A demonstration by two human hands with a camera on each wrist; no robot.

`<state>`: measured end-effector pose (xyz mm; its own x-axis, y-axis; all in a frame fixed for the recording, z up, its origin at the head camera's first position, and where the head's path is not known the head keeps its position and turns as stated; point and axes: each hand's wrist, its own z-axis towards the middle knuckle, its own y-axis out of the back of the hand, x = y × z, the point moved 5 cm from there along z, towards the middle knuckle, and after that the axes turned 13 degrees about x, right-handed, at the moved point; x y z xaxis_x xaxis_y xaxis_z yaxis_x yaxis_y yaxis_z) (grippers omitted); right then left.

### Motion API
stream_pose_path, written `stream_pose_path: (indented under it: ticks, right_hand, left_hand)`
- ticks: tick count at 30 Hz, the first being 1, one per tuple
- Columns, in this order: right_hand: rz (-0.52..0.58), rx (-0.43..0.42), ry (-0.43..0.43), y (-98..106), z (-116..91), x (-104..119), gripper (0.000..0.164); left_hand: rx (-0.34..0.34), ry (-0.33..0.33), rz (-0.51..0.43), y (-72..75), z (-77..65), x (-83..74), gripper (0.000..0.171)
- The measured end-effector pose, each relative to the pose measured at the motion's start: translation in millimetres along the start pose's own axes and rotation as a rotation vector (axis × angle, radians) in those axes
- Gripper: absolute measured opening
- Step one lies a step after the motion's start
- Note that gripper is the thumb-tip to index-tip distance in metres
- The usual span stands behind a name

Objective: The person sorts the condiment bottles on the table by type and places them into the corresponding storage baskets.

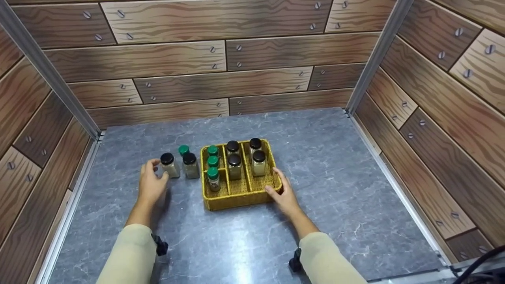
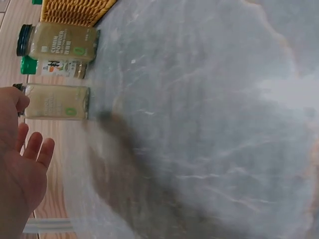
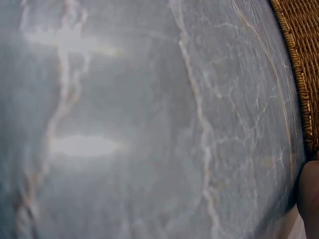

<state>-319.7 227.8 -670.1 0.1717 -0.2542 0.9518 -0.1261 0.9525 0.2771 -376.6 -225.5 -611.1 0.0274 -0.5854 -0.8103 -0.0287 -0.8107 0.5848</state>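
Observation:
My left hand (image 1: 152, 185) is at a square spice jar with a black lid (image 1: 170, 167), fingers spread on the jar's left side. In the left wrist view the thumb overlaps the lid of this pale jar (image 2: 57, 101). Right beside it stand a jar labelled cumin powder (image 2: 65, 42) and a smaller green-capped bottle (image 1: 184, 150). My right hand (image 1: 287, 199) holds the front right corner of a yellow wicker basket (image 1: 236, 201), thumb at the front rim and fingers along the right side. The right wrist view shows a thumb (image 3: 310, 194) at the basket's woven wall (image 3: 304, 89).
Divided into compartments, the basket has several green-capped bottles (image 1: 213, 179) on its left and black-lidded jars (image 1: 234, 167) in its middle and right sections. It stands on a grey marbled table (image 1: 335, 177). Wood-patterned walls (image 1: 197, 59) enclose the back and sides.

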Motion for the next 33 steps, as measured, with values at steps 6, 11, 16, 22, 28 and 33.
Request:
stream_pose_path:
  ticks: [6,11,16,22,28,33]
  right_hand:
    - [-0.014,0.01,-0.014,-1,0,-1,0.071]
    - [-0.032,0.008,-0.029,-1,0,-2,0.071]
    - [-0.038,0.007,-0.042,-1,0,-2,0.072]
    - [-0.038,0.01,-0.056,-2,0,-2,0.071]
    - [-0.02,0.009,-0.065,-2,0,-1,0.073]
    - [-0.032,0.011,-0.062,-1,0,-2,0.072]
  left_hand:
    - [0.031,-0.006,0.038,5.9,11.1,-5.8,0.06]
    - [0.117,-0.016,0.137,6.5,18.7,-8.3,0.066]
    - [0.181,-0.055,0.198,6.8,26.6,-16.5,0.068]
    - [0.235,-0.02,0.279,7.9,31.9,-22.8,0.061]
    - [0.257,-0.01,0.305,10.5,36.8,-27.9,0.059]
    - [0.273,0.02,0.305,11.1,37.2,-26.8,0.059]
